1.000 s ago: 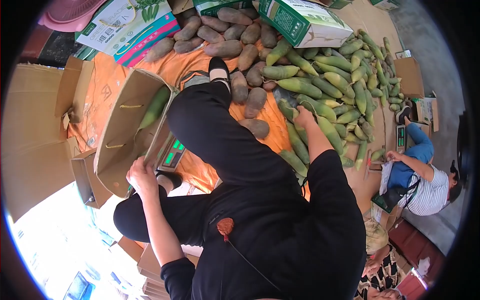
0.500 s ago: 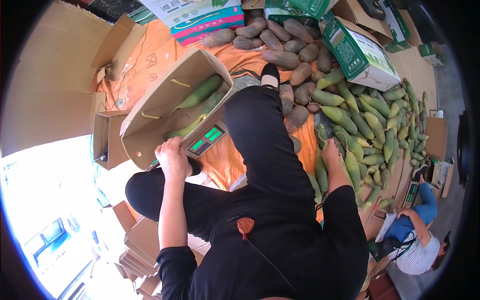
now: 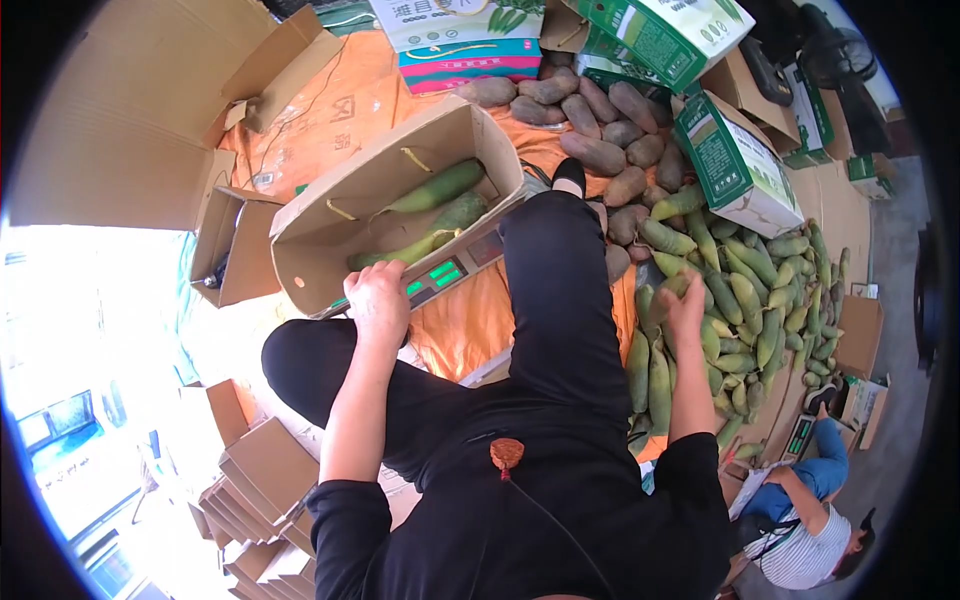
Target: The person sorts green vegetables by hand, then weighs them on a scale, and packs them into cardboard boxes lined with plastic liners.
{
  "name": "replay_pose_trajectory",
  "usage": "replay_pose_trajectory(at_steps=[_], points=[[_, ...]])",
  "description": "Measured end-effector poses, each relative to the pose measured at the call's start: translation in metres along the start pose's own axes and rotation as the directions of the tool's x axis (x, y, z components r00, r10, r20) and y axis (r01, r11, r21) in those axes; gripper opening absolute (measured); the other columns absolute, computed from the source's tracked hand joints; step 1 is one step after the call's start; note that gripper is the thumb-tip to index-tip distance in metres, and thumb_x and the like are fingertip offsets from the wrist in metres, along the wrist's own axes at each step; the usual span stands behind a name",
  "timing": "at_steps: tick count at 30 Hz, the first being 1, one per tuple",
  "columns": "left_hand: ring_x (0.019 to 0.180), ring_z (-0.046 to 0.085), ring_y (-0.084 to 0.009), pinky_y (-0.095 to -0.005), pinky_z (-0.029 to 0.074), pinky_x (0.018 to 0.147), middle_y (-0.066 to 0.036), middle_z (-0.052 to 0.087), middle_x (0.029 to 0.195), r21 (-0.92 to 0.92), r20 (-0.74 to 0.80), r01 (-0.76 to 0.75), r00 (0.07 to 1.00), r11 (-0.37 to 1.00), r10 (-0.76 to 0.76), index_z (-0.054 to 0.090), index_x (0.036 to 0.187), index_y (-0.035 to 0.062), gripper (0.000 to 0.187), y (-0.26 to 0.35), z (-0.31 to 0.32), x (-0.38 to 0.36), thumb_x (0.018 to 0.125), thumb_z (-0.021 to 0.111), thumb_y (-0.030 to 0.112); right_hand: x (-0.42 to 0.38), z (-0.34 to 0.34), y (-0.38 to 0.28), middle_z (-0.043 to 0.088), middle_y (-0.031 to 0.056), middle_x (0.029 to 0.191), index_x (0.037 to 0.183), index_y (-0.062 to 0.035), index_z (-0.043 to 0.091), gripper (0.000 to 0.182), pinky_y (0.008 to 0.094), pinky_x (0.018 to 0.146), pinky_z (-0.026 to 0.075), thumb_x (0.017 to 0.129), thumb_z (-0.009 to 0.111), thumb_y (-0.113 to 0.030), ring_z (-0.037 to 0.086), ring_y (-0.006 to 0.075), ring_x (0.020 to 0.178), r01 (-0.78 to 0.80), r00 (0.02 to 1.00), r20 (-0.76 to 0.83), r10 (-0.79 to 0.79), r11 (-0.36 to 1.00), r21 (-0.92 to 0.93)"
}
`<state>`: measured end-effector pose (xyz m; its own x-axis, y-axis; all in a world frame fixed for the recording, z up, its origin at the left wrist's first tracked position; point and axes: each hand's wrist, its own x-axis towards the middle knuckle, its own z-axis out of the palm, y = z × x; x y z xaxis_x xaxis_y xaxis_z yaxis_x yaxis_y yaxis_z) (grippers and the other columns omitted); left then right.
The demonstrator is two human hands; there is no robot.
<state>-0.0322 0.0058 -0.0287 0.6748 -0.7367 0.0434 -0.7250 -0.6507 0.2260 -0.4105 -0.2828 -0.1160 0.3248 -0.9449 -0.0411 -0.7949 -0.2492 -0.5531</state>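
Note:
My left hand grips the near edge of an open cardboard box, its fingers bent over the rim. Inside lie green radishes. The box rests on a scale with a lit green display. On the right, my right hand is at the near left part of a large pile of green radishes, its fingers bent around the end of one radish. Most of that radish is hidden among the others.
Dark reddish radishes lie beyond my knee. Printed boxes stand at the back, including a pink and blue one. Folded cartons are at lower left. Another person sits at lower right beside a second scale.
The view has shifted, so the box and scale appear further right. My right hand has changed its pose at the pile, with its fingers now around a radish end. My left hand stays on the box edge.

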Motion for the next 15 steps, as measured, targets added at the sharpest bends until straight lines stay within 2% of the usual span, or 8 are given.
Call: replay_pose_trajectory(at_steps=[1, 3, 5, 7, 9, 11, 13, 15], points=[[0.084, 0.061, -0.0268, -0.0414, 0.041, 0.081, -0.007, 0.064, 0.08, 0.001, -0.008, 0.01, 1.0, 1.0, -0.01, 0.066, 0.084, 0.0103, 0.016, 0.0, 0.0, 0.0, 0.071, 0.062, 0.003, 0.012, -0.008, -0.022, 0.056, 0.0162, 0.106, 0.112, -0.0061, 0.052, 0.048, 0.0378, 0.088, 0.043, 0.068, 0.071, -0.002, 0.055, 0.0317, 0.101, 0.052, 0.996, -0.072, -0.048, 0.997, 0.061], [0.084, 0.061, -0.0264, -0.0414, 0.041, 0.081, -0.007, 0.064, 0.08, 0.001, -0.018, -0.012, 1.0, 1.0, 0.012, 0.067, 0.085, 0.0105, 0.016, -0.001, -0.001, 0.0, 0.072, 0.061, 0.003, 0.033, -0.031, -0.077, 0.055, 0.0126, 0.108, 0.116, -0.0039, 0.05, 0.048, 0.0345, 0.088, 0.045, 0.072, 0.07, 0.0, 0.055, 0.0259, 0.103, 0.174, 0.983, -0.109, -0.15, 0.948, 0.265], [0.084, 0.061, -0.0262, -0.0414, 0.04, 0.081, -0.007, 0.064, 0.08, -0.007, -0.032, -0.006, 0.999, 1.0, 0.006, 0.067, 0.085, 0.011, 0.017, -0.001, 0.0, -0.001, 0.073, 0.059, 0.003, 0.045, -0.052, -0.134, 0.055, 0.009, 0.11, 0.115, -0.0034, 0.05, 0.045, 0.031, 0.088, 0.046, 0.075, 0.069, 0.002, 0.054, 0.0192, 0.104, 0.21, 0.978, -0.131, -0.165, 0.775, 0.596], [0.085, 0.061, -0.029, -0.0427, 0.041, 0.083, -0.009, 0.063, 0.081, -0.023, 0.011, 0.011, 1.0, 1.0, -0.011, 0.065, 0.088, 0.0096, 0.015, -0.002, -0.001, 0.0, 0.074, 0.063, 0.007, 0.051, -0.067, -0.188, 0.054, 0.008, 0.113, 0.114, -0.0035, 0.051, 0.042, 0.0293, 0.089, 0.047, 0.077, 0.069, 0.004, 0.054, 0.016, 0.104, 0.321, 0.947, -0.23, -0.225, 0.623, 0.714], [0.084, 0.061, -0.0289, -0.0428, 0.041, 0.083, -0.009, 0.063, 0.081, -0.03, 0.001, 0.012, 1.0, 0.999, -0.012, 0.065, 0.088, 0.0096, 0.015, -0.003, 0.001, 0.0, 0.074, 0.063, 0.007, 0.052, -0.074, -0.235, 0.056, 0.0088, 0.111, 0.114, -0.0038, 0.051, 0.043, 0.0299, 0.091, 0.047, 0.076, 0.07, 0.005, 0.056, 0.0159, 0.103, 0.364, 0.926, -0.264, -0.271, 0.444, 0.819], [0.084, 0.061, -0.0288, -0.0429, 0.041, 0.082, -0.009, 0.063, 0.08, -0.037, -0.009, 0.01, 1.0, 0.999, -0.01, 0.065, 0.088, 0.0097, 0.015, -0.004, 0.002, 0.0, 0.074, 0.063, 0.007, 0.052, -0.068, -0.276, 0.058, 0.0082, 0.107, 0.113, -0.0037, 0.052, 0.042, 0.0299, 0.088, 0.049, 0.076, 0.071, 0.004, 0.058, 0.0158, 0.098, 0.325, 0.927, -0.227, -0.298, 0.338, 0.883], [0.084, 0.061, -0.0285, -0.0432, 0.041, 0.081, -0.008, 0.063, 0.081, -0.007, 0.01, 0.01, 1.0, 1.0, -0.01, 0.065, 0.087, 0.0096, 0.013, -0.004, 0.001, 0.0, 0.074, 0.063, 0.007, 0.043, -0.053, -0.315, 0.06, 0.0072, 0.102, 0.111, -0.0038, 0.053, 0.041, 0.0305, 0.083, 0.052, 0.075, 0.072, 0.004, 0.06, 0.0161, 0.092, 0.12, 0.953, -0.038, -0.3, 0.258, 0.959], [0.083, 0.061, -0.0273, -0.0425, 0.041, 0.08, -0.008, 0.063, 0.079, -0.014, -0.039, -0.002, 0.999, 1.0, 0.001, 0.064, 0.082, 0.0099, 0.01, -0.004, 0.004, 0.0, 0.074, 0.061, 0.007, 0.034, -0.018, -0.344, 0.06, 0.0067, 0.1, 0.108, -0.0046, 0.053, 0.04, 0.0301, 0.076, 0.054, 0.074, 0.073, 0.003, 0.061, 0.0164, 0.086, 0.078, 0.93, 0.003, -0.367, 0.206, 0.975]])
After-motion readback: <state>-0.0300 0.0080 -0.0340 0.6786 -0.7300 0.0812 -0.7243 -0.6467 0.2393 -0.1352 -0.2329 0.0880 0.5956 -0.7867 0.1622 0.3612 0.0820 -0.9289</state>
